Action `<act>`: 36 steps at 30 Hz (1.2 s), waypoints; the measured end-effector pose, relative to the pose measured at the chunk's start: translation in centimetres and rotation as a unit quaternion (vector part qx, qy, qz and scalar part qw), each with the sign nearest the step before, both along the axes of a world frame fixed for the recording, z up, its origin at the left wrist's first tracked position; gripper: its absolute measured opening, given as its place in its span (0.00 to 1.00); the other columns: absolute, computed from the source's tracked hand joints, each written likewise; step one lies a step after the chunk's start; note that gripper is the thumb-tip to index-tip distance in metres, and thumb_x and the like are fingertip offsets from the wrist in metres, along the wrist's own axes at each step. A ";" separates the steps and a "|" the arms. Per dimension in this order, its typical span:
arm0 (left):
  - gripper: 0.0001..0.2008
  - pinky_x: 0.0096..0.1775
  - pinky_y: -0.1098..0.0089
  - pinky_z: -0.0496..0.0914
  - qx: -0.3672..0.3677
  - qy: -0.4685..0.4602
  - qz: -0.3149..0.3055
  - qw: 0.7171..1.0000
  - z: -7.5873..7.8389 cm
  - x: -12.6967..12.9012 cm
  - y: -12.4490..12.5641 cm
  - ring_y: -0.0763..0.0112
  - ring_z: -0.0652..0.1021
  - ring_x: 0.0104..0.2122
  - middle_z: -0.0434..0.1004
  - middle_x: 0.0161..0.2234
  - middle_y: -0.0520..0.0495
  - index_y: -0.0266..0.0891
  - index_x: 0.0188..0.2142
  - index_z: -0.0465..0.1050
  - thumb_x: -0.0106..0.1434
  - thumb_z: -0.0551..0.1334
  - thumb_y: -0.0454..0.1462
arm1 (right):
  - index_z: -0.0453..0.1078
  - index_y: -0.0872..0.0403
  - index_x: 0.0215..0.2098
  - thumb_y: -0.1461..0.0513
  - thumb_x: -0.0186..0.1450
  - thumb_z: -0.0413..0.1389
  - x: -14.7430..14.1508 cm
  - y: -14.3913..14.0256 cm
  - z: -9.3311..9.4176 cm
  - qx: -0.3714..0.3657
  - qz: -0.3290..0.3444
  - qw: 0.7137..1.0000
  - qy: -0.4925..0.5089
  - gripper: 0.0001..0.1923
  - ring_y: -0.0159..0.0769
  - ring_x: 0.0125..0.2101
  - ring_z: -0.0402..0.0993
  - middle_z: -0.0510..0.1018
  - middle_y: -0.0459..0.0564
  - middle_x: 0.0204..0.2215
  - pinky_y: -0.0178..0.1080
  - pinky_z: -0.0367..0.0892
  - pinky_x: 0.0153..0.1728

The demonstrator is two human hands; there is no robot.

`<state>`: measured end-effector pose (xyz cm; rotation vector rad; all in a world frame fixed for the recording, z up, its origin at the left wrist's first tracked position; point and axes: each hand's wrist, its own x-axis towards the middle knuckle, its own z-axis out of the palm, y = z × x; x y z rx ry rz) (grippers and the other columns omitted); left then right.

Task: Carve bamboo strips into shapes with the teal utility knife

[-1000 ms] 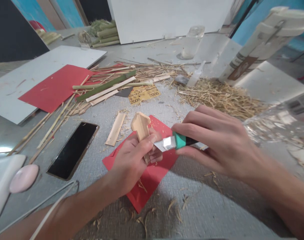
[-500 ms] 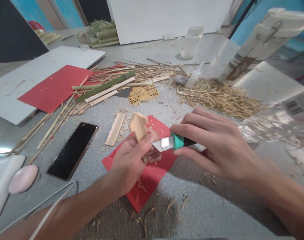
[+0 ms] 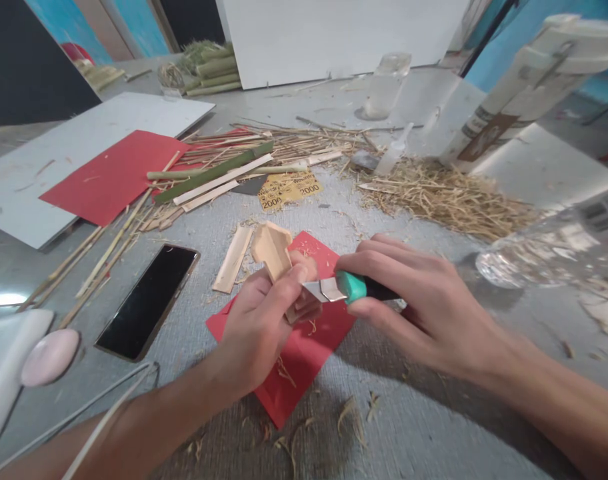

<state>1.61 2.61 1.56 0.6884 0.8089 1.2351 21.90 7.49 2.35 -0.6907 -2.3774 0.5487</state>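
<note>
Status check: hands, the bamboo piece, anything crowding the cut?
Left hand grips bamboo piece upright. Right hand holds utility knife, blade at the piece's lower edge. Left thumb close beside blade. Red paper underneath.

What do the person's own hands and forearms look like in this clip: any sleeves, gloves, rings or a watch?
Both are bare. The left hand and the right hand wear no gloves, and no rings show on the visible fingers. Both forearms are uncovered as far as the picture's edge: no sleeves, watch or wristband. Fingernails are short and unpainted where they show.
</note>
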 end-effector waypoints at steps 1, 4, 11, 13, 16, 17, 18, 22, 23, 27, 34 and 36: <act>0.21 0.31 0.75 0.67 0.000 0.000 -0.001 1.000 0.0 0.0 0.0 0.75 0.64 0.26 0.62 0.26 0.55 0.40 0.27 0.66 0.67 0.72 0.47 | 0.73 0.55 0.47 0.50 0.80 0.52 0.0 0.0 0.0 -0.002 0.001 1.000 0.001 0.17 0.38 0.33 0.66 0.74 0.49 0.32 0.41 0.60 0.34; 0.22 0.30 0.75 0.66 0.004 0.009 -0.003 1.000 0.1 -0.2 -0.1 0.75 0.64 0.26 0.61 0.26 0.55 0.40 0.27 0.65 0.68 0.72 0.47 | 0.73 0.56 0.46 0.52 0.79 0.54 0.2 0.0 0.1 0.009 -0.003 1.000 -0.006 0.15 0.37 0.32 0.65 0.74 0.49 0.33 0.41 0.60 0.34; 0.20 0.31 0.77 0.65 0.020 0.044 -0.002 0.999 0.0 -0.4 -0.1 0.76 0.64 0.26 0.64 0.26 0.55 0.39 0.27 0.67 0.69 0.70 0.44 | 0.73 0.56 0.47 0.53 0.79 0.55 0.3 0.0 0.3 0.028 -0.012 0.999 -0.020 0.15 0.37 0.32 0.64 0.73 0.49 0.33 0.41 0.59 0.33; 0.20 0.30 0.76 0.65 0.019 0.041 -0.002 0.999 -0.1 -0.4 0.0 0.76 0.64 0.26 0.64 0.25 0.55 0.39 0.27 0.67 0.69 0.70 0.45 | 0.73 0.56 0.46 0.52 0.79 0.54 0.3 0.0 0.3 0.034 -0.013 0.999 -0.023 0.16 0.37 0.32 0.64 0.73 0.49 0.33 0.41 0.59 0.33; 0.19 0.30 0.76 0.65 0.015 0.035 -0.002 0.999 -0.2 -0.3 0.1 0.76 0.65 0.26 0.64 0.25 0.54 0.39 0.27 0.68 0.69 0.70 0.44 | 0.73 0.56 0.46 0.52 0.79 0.54 0.3 0.0 0.4 0.041 -0.015 0.999 -0.026 0.15 0.37 0.32 0.64 0.73 0.49 0.33 0.41 0.58 0.33; 0.19 0.30 0.76 0.65 0.014 0.036 -0.001 0.999 -0.2 -0.3 0.1 0.75 0.65 0.26 0.65 0.25 0.54 0.39 0.27 0.68 0.69 0.70 0.44 | 0.73 0.56 0.45 0.52 0.79 0.54 0.3 -0.1 0.4 0.043 -0.016 0.999 -0.028 0.15 0.37 0.32 0.64 0.73 0.49 0.33 0.41 0.58 0.33; 0.18 0.30 0.76 0.65 0.014 0.038 0.001 0.999 -0.2 -0.3 0.2 0.76 0.65 0.26 0.65 0.25 0.54 0.39 0.27 0.68 0.69 0.70 0.43 | 0.73 0.56 0.45 0.52 0.79 0.54 0.3 -0.1 0.4 0.045 -0.018 0.998 -0.030 0.15 0.37 0.32 0.63 0.73 0.49 0.33 0.41 0.58 0.33; 0.17 0.31 0.76 0.65 0.017 0.040 0.008 0.999 -0.2 -0.2 0.2 0.76 0.64 0.26 0.63 0.26 0.55 0.39 0.27 0.68 0.68 0.70 0.42 | 0.73 0.56 0.45 0.52 0.79 0.53 0.3 -0.1 0.6 0.064 -0.025 0.997 -0.040 0.16 0.38 0.32 0.64 0.74 0.50 0.33 0.42 0.58 0.33; 0.17 0.30 0.76 0.64 0.017 0.041 0.009 0.999 -0.2 -0.2 0.2 0.76 0.63 0.26 0.62 0.26 0.55 0.39 0.27 0.68 0.68 0.70 0.42 | 0.73 0.56 0.45 0.52 0.79 0.53 0.3 -0.1 0.6 0.067 -0.026 0.997 -0.041 0.16 0.38 0.32 0.64 0.74 0.50 0.33 0.42 0.58 0.33; 0.17 0.30 0.76 0.63 0.022 0.062 0.019 0.998 -0.2 -0.2 0.0 0.75 0.61 0.27 0.61 0.25 0.55 0.39 0.27 0.68 0.69 0.68 0.42 | 0.74 0.56 0.45 0.52 0.79 0.54 0.2 -0.3 0.7 0.067 -0.027 0.997 -0.037 0.16 0.38 0.32 0.63 0.72 0.49 0.32 0.42 0.57 0.33; 0.17 0.33 0.74 0.64 0.028 0.063 0.015 0.998 -0.4 -0.4 -0.3 0.73 0.64 0.29 0.64 0.29 0.53 0.40 0.29 0.71 0.69 0.70 0.45 | 0.74 0.57 0.47 0.51 0.78 0.55 0.2 -0.3 0.5 0.121 -0.037 0.991 -0.033 0.17 0.39 0.32 0.63 0.73 0.51 0.33 0.43 0.58 0.33; 0.17 0.34 0.73 0.64 0.034 0.076 0.024 0.996 -0.6 -0.5 -0.4 0.72 0.64 0.30 0.64 0.29 0.53 0.40 0.29 0.72 0.69 0.70 0.46 | 0.74 0.57 0.48 0.50 0.78 0.55 0.2 -0.2 0.4 0.163 -0.050 0.985 -0.040 0.18 0.40 0.32 0.63 0.74 0.52 0.33 0.43 0.59 0.33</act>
